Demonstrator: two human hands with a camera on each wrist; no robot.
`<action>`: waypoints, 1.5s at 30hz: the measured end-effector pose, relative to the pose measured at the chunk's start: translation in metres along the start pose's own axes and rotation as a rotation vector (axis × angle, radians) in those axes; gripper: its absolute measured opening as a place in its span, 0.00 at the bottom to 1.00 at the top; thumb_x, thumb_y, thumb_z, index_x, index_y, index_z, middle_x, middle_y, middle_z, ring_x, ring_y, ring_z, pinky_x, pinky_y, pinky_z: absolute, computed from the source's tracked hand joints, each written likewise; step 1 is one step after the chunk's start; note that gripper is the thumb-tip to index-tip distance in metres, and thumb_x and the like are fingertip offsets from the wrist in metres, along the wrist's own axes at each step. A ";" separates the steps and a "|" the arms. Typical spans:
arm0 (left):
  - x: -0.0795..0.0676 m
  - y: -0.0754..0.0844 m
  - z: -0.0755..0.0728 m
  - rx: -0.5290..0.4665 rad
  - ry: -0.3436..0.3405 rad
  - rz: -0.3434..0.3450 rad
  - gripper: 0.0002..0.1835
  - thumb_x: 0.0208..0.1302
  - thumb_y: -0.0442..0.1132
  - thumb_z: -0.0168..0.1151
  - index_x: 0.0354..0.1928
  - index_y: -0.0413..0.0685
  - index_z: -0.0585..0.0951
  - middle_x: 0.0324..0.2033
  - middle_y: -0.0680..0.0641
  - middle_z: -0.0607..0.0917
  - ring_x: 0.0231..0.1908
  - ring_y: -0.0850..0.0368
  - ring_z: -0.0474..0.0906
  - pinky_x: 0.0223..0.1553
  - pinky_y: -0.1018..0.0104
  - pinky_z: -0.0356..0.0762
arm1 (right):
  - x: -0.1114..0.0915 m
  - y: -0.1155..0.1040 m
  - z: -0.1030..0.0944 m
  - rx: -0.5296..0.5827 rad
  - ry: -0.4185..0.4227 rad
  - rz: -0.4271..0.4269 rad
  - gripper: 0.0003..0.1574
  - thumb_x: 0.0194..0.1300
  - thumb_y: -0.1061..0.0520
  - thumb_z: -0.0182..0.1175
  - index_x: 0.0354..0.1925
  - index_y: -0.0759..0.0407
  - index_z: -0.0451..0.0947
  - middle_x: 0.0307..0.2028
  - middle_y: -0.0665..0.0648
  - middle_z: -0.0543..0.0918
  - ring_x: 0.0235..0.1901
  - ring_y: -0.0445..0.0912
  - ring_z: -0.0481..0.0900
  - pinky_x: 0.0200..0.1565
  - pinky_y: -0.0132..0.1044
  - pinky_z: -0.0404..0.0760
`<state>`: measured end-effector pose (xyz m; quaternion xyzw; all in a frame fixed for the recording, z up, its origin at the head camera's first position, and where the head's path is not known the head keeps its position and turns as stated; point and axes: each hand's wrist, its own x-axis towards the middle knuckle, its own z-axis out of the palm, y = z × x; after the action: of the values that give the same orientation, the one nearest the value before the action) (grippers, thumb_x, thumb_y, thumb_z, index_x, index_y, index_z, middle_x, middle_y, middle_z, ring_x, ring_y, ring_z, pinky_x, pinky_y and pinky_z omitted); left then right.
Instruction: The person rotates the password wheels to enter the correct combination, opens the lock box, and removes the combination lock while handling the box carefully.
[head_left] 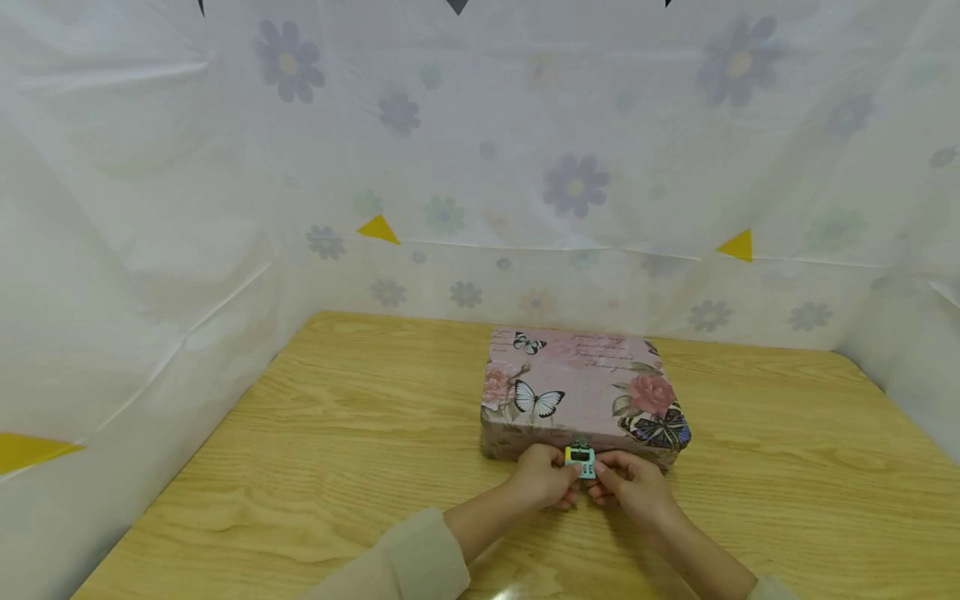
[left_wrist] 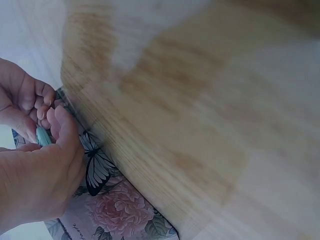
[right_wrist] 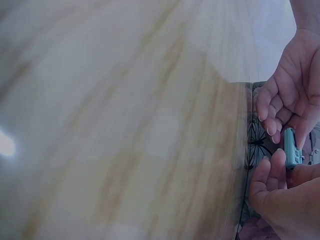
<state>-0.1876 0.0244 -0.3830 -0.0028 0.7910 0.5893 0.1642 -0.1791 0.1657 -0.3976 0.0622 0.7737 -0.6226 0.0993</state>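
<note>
Box (head_left: 581, 392): pink, printed with butterflies and roses, lid down; lies flat on the table (head_left: 337, 433), front face turned toward the person so the clasp (head_left: 579, 442) is within reach of both hands.

Padlock (head_left: 580, 459): small, teal with a yellow top; hangs at the clasp in the middle of the front edge, just above the table; kept upright between the two hands, seemingly so its face can be read from above.

Left hand (head_left: 543, 478): fingers curled, thumb and fingertips pinching the padlock's left side; appears to steady it; in the left wrist view the teal body (left_wrist: 42, 136) shows between thumb and fingers.

Right hand (head_left: 630, 483): fingers curled, tips pinching the padlock's right side; in the right wrist view the lock (right_wrist: 291, 148) sits between the fingertips of both hands; whether any dial is being turned cannot be told.

Sleeves: pale, drawn back to the forearms.

Surround: white sheeting with faded flowers and yellow triangles (head_left: 378, 229), hung behind and beside the table.
</note>
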 end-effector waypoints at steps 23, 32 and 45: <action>0.002 -0.004 -0.007 0.009 -0.033 0.045 0.05 0.54 0.27 0.64 0.33 0.33 0.78 0.22 0.40 0.84 0.23 0.53 0.82 0.26 0.65 0.83 | -0.001 -0.002 0.000 0.023 0.005 0.023 0.14 0.68 0.65 0.50 0.47 0.77 0.71 0.25 0.50 0.79 0.27 0.40 0.78 0.32 0.32 0.82; 0.001 -0.002 -0.004 -0.040 -0.015 0.042 0.05 0.57 0.28 0.62 0.33 0.30 0.78 0.24 0.38 0.84 0.28 0.46 0.85 0.27 0.63 0.84 | -0.001 -0.002 0.000 0.011 -0.006 0.018 0.14 0.68 0.65 0.49 0.46 0.77 0.70 0.25 0.50 0.79 0.26 0.40 0.79 0.32 0.31 0.82; 0.003 -0.004 0.001 -0.055 0.013 0.002 0.07 0.60 0.32 0.61 0.28 0.33 0.77 0.23 0.41 0.83 0.23 0.49 0.84 0.25 0.65 0.84 | -0.001 -0.002 0.000 0.004 0.001 0.010 0.14 0.68 0.65 0.49 0.46 0.77 0.70 0.25 0.50 0.80 0.26 0.40 0.79 0.31 0.31 0.82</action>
<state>-0.1895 0.0246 -0.3874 -0.0105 0.7756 0.6110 0.1585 -0.1781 0.1652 -0.3957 0.0666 0.7722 -0.6237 0.1016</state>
